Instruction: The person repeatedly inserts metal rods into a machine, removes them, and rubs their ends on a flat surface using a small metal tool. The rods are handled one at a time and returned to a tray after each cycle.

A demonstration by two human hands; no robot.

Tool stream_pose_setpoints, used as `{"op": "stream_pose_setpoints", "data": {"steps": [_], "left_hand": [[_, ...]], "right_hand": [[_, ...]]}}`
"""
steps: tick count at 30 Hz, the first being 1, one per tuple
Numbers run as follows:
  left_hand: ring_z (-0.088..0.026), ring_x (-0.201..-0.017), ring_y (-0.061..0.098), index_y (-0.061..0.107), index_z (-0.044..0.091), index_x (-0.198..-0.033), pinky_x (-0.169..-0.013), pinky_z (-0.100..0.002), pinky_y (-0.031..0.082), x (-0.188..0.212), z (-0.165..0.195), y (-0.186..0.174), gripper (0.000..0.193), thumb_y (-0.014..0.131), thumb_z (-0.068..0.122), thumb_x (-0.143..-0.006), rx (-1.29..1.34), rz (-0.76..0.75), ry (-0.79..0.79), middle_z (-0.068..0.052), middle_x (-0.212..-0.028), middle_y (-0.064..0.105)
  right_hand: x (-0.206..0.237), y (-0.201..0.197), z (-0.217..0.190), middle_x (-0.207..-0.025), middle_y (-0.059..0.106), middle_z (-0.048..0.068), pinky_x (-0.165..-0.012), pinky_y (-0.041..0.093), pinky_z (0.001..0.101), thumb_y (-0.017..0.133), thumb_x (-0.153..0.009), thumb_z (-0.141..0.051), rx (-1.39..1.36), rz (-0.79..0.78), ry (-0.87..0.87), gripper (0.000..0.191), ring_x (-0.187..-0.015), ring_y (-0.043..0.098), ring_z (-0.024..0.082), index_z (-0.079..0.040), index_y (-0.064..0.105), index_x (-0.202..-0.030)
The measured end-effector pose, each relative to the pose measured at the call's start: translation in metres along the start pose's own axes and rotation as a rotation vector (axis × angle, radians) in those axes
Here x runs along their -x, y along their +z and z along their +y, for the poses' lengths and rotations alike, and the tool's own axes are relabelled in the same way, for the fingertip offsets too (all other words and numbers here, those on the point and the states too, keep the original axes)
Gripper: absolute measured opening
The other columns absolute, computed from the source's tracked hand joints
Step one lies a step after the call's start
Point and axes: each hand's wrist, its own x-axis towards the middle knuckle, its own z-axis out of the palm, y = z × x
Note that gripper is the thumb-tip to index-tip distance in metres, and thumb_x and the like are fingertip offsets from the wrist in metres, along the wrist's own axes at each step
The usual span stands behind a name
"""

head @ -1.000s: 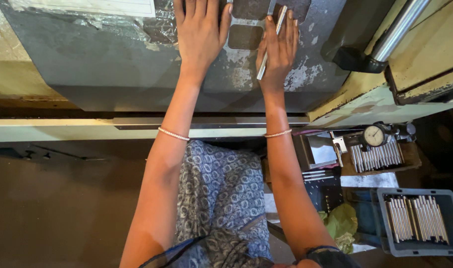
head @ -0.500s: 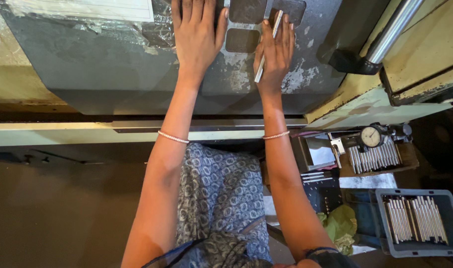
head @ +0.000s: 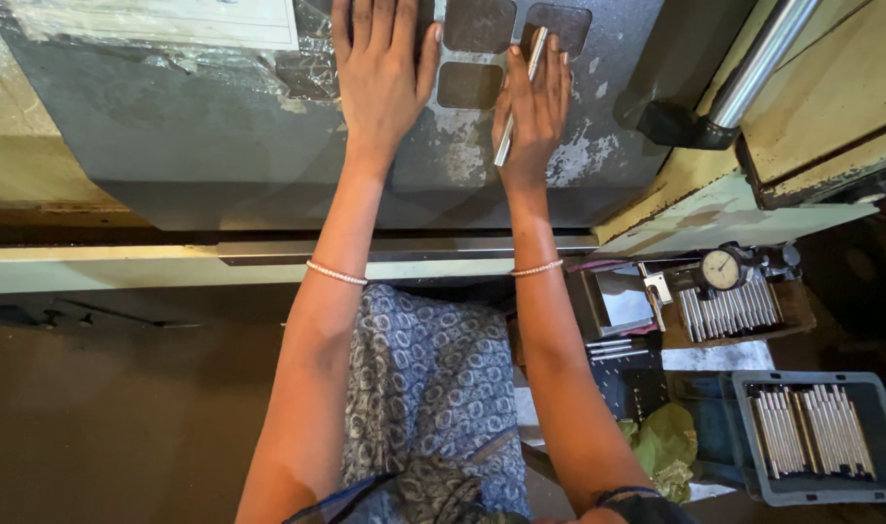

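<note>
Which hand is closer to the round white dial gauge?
Right. The right hand, holding a thin metal rod, is on the gauge's side; the round white dial gauge lies farther from the left hand.

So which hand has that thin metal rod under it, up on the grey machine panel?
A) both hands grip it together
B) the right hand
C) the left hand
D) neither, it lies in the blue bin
B: the thin metal rod lies under the fingers of the right hand against the grey machine panel, while the left hand rests flat with nothing in it.
</note>
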Motion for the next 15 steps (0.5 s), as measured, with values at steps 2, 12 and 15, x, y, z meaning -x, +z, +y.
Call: {"op": "stream_pose_setpoints", "data": {"steps": [2, 12, 15], "left_hand": [[-0.036, -0.137, 0.046, 0.061, 0.000, -0.135, -0.120, -0.055, 0.029, 0.0004, -0.0004, 0.0002, 0.035, 0.058, 0.024, -0.110, -0.004, -0.011, -0.004, -0.017, -0.138, 0.058], [-0.036, -0.139, 0.045, 0.059, 0.001, -0.136, -0.122, -0.055, 0.029, -0.0005, -0.0010, 0.0003, 0.034, 0.059, 0.024, -0.112, 0.009, -0.061, -0.028, -0.017, -0.139, 0.057], [-0.038, -0.141, 0.042, 0.058, 0.000, -0.141, -0.122, -0.056, 0.026, 0.0007, -0.0008, -0.0005, 0.041, 0.059, 0.029, -0.111, -0.003, -0.029, -0.004, -0.019, -0.144, 0.055]], "right_hand": [[-0.0007, 0.0002, -0.0007, -0.152, 0.054, 0.020, -0.130, 0.029, 0.0551, 0.061, -0.107, -0.003, 0.005, 0.005, 0.003, 0.039, -0.150, 0.042, 0.035, -0.011, 0.060, -0.145], [-0.0003, 0.0005, 0.0013, -0.152, 0.055, 0.020, -0.131, 0.028, 0.0546, 0.062, -0.106, -0.003, -0.006, 0.002, 0.010, 0.041, -0.152, 0.040, 0.033, -0.012, 0.060, -0.146], [0.0011, 0.0025, 0.0017, -0.151, 0.057, 0.018, -0.131, 0.027, 0.0547, 0.062, -0.105, -0.003, -0.016, 0.002, 0.009, 0.041, -0.152, 0.040, 0.032, -0.012, 0.059, -0.146]]}}
